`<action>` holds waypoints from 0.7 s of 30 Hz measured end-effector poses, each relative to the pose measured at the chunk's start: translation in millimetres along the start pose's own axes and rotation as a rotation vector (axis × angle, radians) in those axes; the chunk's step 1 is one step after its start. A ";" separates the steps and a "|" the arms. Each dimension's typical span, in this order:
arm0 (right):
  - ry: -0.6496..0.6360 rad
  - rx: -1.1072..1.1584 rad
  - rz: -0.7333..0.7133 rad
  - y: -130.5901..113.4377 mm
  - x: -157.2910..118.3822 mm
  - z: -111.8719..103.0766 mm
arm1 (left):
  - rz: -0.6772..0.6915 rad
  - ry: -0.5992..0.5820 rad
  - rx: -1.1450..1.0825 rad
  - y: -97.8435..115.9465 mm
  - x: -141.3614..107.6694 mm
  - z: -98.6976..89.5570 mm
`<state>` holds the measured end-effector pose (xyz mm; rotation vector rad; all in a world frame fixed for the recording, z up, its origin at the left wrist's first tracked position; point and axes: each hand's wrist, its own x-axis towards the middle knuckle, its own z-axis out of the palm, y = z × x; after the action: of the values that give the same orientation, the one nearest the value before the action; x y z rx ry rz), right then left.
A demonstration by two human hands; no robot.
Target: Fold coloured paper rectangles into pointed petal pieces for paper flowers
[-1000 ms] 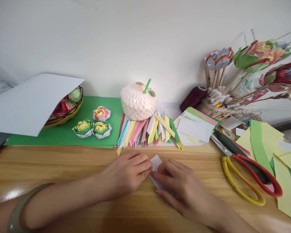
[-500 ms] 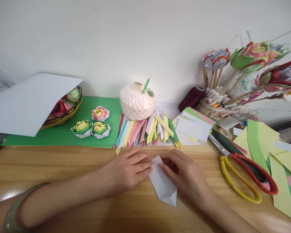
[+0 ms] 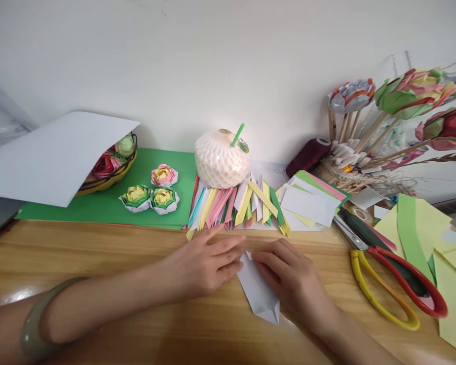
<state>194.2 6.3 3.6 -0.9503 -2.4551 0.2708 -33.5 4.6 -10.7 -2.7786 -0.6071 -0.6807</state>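
Note:
A folded piece of white paper (image 3: 256, 289) lies slanted on the wooden table, with creased folds at its near end and a small fold at its far tip. My right hand (image 3: 292, 284) is closed on the far right edge of the paper, its fingertips pinching near that tip. My left hand (image 3: 213, 261) is open, fingers stretched and a little apart, the fingertips at the paper's far left edge. Whether they touch it I cannot tell. Just beyond the hands, many folded paper strips (image 3: 235, 205) in several colours lie in a row.
Behind the strips stands a white coconut-shaped container (image 3: 223, 159) with a green straw. Small paper flowers (image 3: 165, 199) sit on green sheets (image 3: 99, 215) at left, beside a basket (image 3: 106, 185). Scissors (image 3: 387, 284), loose papers (image 3: 307, 200) and paper flowers on sticks (image 3: 351, 96) are at right.
The view has turned slightly left, so things appear shifted right. My left fingers have spread and lifted somewhat. My right fingers have gathered closer at the paper's far tip.

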 end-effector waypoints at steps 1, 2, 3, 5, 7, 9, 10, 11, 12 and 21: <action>-0.003 -0.019 -0.026 -0.2 -0.4 -0.3 | -0.007 -0.001 0.003 0.4 0.2 -0.2; -0.005 -0.035 -0.047 -0.3 -0.9 -0.5 | -0.014 -0.003 0.005 0.7 0.4 -0.4; -0.008 -0.049 -0.064 -0.4 -1.4 -0.7 | -0.019 -0.004 0.005 1.0 0.5 -0.5; -0.013 -0.071 -0.101 -0.1 -2.6 -1.0 | -0.021 -0.007 0.001 1.1 0.9 -0.6; -0.021 -0.086 -0.142 0.3 -3.4 -1.7 | -0.005 -0.019 -0.008 0.5 1.1 -0.3; -0.035 -0.089 -0.175 0.5 -3.6 -2.8 | 0.006 -0.024 -0.017 -0.2 0.9 0.1; -0.044 -0.086 -0.184 0.4 -3.4 -3.4 | 0.008 -0.024 -0.022 -0.5 0.7 0.3; -0.051 -0.082 -0.188 0.4 -3.2 -4.0 | 0.010 -0.023 -0.027 -0.6 0.5 0.4; -0.057 -0.080 -0.191 0.3 -2.8 -4.5 | 0.010 -0.021 -0.031 -0.7 0.3 0.4; -0.092 -0.103 -0.187 -2.8 -1.1 -6.7 | 0.019 -0.008 -0.056 -1.0 1.7 2.8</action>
<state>196.7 3.5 9.9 -0.7574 -2.6431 0.1274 -31.4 6.9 -12.1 -2.8359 -0.5713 -0.6942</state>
